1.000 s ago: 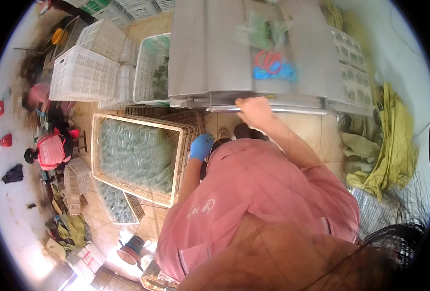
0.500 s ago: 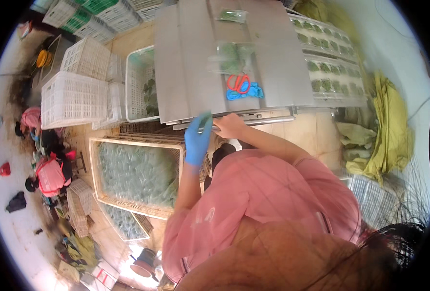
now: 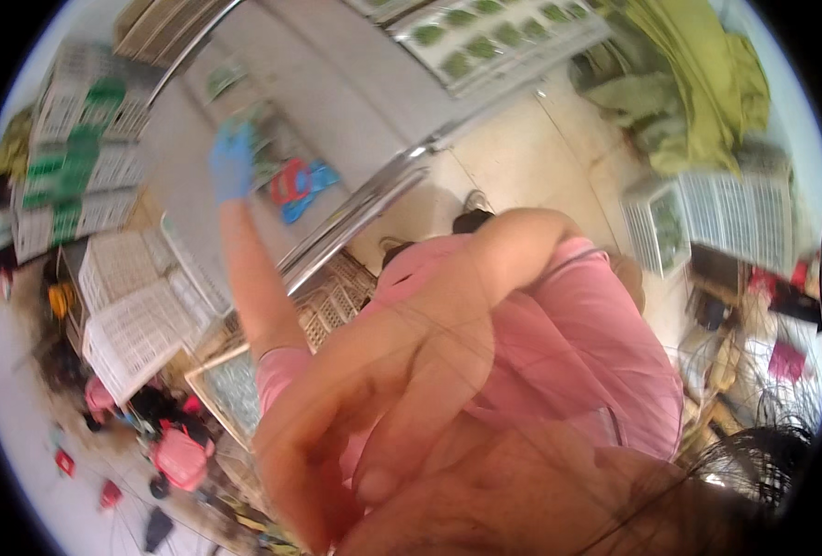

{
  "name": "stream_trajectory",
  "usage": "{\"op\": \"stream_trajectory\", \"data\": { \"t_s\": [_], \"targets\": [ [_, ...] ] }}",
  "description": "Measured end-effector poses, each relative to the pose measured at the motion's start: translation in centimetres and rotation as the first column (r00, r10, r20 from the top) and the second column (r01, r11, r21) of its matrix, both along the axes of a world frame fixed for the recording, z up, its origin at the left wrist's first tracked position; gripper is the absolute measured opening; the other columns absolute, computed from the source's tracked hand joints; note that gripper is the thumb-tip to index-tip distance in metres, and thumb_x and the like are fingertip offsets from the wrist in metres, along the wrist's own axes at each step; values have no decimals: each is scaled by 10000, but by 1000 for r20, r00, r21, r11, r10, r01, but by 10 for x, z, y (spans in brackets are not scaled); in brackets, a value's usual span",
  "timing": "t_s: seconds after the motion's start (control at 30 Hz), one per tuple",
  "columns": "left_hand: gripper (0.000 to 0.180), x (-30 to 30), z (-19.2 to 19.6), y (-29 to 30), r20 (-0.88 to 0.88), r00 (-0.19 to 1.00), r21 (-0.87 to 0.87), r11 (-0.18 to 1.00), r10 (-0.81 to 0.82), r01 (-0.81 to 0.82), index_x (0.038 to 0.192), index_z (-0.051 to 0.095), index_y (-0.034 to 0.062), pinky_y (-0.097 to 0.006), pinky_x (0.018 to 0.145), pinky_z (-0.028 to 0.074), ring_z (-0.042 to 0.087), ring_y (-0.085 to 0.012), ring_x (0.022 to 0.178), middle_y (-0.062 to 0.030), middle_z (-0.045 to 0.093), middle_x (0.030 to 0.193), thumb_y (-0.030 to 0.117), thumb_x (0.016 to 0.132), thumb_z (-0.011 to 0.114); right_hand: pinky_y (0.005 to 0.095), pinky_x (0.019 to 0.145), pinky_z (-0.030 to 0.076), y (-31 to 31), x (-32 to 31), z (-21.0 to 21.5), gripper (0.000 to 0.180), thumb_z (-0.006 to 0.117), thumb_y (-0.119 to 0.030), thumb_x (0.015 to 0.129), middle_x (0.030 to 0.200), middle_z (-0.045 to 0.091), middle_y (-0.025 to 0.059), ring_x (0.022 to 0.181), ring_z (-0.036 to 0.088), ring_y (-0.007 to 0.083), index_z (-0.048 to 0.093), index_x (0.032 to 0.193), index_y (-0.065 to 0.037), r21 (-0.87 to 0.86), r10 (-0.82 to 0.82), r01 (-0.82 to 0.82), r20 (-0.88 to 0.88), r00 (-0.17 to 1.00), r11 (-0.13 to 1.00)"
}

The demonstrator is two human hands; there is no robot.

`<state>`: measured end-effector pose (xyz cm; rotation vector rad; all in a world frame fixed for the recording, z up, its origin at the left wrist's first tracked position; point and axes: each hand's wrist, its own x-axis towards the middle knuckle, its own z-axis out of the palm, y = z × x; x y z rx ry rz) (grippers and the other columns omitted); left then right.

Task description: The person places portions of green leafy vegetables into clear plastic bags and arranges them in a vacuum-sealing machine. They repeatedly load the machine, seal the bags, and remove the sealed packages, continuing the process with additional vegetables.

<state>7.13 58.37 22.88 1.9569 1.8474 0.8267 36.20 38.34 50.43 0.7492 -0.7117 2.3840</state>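
My left hand (image 3: 231, 162), in a blue glove, reaches over the grey metal table (image 3: 337, 102). Its fingertips are blurred beside a clear bag of greens (image 3: 267, 139), so I cannot make out a grip. Red-handled scissors (image 3: 290, 182) lie close by on a crumpled blue glove or cloth (image 3: 313, 199). Farther back on the table rests another small clear bag of greens (image 3: 225, 78). My right hand (image 3: 337, 445), bare, is raised and bent back close below the camera. Its fingers are partly hidden, and I see no object in it.
White trays of packed greens (image 3: 494, 39) sit at the table's far right. White crates (image 3: 142, 324) stand left, near a crate of clear packets (image 3: 235, 394). Yellow-green sacks (image 3: 707, 83) lie at right. Other people in pink (image 3: 181, 456) work at lower left.
My view has turned. My left hand has gone from the table's near edge out over the bags. My right hand has left that edge and come up close to me.
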Motion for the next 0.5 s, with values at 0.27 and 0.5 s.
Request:
{"op": "stream_trajectory", "data": {
  "t_s": [0.27, 0.5],
  "targets": [
    [447, -62, 7, 7, -553, 774, 86, 945, 310, -317, 1266, 566, -19, -371, 926, 473, 622, -284, 1088, -192, 617, 1233, 280, 934, 573, 284, 842, 458, 42, 167, -2, 393, 674, -41, 835, 1087, 593, 74, 985, 555, 154, 526, 1198, 0, 31, -16, 25, -240, 971, 999],
    [388, 199, -3, 13, 54, 980, 162, 967, 190, -196, 1228, 580, -19, -351, 858, 493, 622, -227, 927, -155, 633, 1140, 125, 877, 662, 284, 843, 475, 69, 267, -6, 405, 679, -26, 834, 1096, 586, 117, 1002, 573, 178, 504, 1193, 45, -16, -213, 213, -179, 961, 977]
  ]
}}
